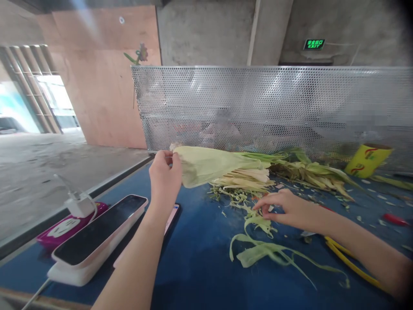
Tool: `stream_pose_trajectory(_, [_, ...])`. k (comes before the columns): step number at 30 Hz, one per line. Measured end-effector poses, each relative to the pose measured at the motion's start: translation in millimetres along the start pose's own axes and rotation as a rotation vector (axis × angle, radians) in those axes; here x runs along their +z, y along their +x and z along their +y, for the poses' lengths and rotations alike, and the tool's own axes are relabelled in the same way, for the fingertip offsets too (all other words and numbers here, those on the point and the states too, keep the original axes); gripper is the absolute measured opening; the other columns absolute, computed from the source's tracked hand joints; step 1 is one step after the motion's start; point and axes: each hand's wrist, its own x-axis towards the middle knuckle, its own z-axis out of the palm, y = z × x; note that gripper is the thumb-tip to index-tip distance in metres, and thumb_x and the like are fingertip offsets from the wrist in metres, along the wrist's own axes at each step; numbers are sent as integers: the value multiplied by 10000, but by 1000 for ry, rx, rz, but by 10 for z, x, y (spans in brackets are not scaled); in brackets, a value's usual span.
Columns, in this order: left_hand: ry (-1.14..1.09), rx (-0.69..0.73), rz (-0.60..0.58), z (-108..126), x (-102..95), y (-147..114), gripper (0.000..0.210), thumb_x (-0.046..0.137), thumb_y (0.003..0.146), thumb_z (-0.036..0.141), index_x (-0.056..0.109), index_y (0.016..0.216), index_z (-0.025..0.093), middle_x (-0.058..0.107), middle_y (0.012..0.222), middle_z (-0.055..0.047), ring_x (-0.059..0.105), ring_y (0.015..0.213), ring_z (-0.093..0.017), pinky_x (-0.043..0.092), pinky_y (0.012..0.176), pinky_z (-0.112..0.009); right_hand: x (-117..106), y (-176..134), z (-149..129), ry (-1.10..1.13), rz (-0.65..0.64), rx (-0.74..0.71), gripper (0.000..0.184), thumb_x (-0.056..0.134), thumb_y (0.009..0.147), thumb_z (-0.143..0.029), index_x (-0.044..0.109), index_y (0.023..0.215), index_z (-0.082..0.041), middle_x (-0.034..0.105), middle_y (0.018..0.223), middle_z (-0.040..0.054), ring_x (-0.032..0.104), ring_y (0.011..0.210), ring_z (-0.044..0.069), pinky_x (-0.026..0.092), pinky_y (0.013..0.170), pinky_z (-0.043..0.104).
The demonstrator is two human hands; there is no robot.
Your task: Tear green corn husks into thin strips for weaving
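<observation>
My left hand (pixel 166 174) pinches the left end of a broad pale-green corn husk (pixel 213 165), held out to the right. Beneath it lies a pile of pale husk strips (pixel 243 178), with more green and yellowish husks (pixel 309 172) behind to the right. My right hand (pixel 282 206) hovers low over thin shredded strips (pixel 258 221), its fingers bent and a little apart, with nothing clearly between them. Closer to me, a curled green husk strip (pixel 258 254) lies loose on the blue table (pixel 200 262).
On the left are a purple power strip (pixel 67 226) with a white charger, a phone on a white block (pixel 100 232), and another phone (pixel 171 219) partly behind my left arm. A yellow roll (pixel 368 160), yellow-handled tool (pixel 355 262) and red object (pixel 395 219) lie right. Perforated metal screen (pixel 258 99) stands behind.
</observation>
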Motion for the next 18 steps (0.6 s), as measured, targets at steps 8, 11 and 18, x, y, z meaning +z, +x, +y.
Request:
stream_pose_trajectory(8, [-46,-25,-18,6,-13,7,135,464,762,314,533,776,199,654,743,-39,602,679,-163,426,580,-252,38,801,301,-136,96,120,216,469,810,-196,628,944,-142,634,994,107,596,879,206,441,772,307])
stream_pose_trajectory(11, [-57,-35,-15,13,-22,10,139,468,759,316,538,774,196,654,739,-41,605,677,-163,429,583,-253,113,1062,446,-207,70,131,184,490,836,-223,600,961,-145,610,1014,82,566,931,185,433,829,346])
stream_pose_trajectory(18, [-61,-33,-9,24,-21,15,137,476,753,317,546,764,200,660,726,-31,611,645,-157,432,566,-248,223,1339,557,-340,-6,225,283,484,854,-298,512,1098,-156,539,1098,73,555,919,177,475,771,375])
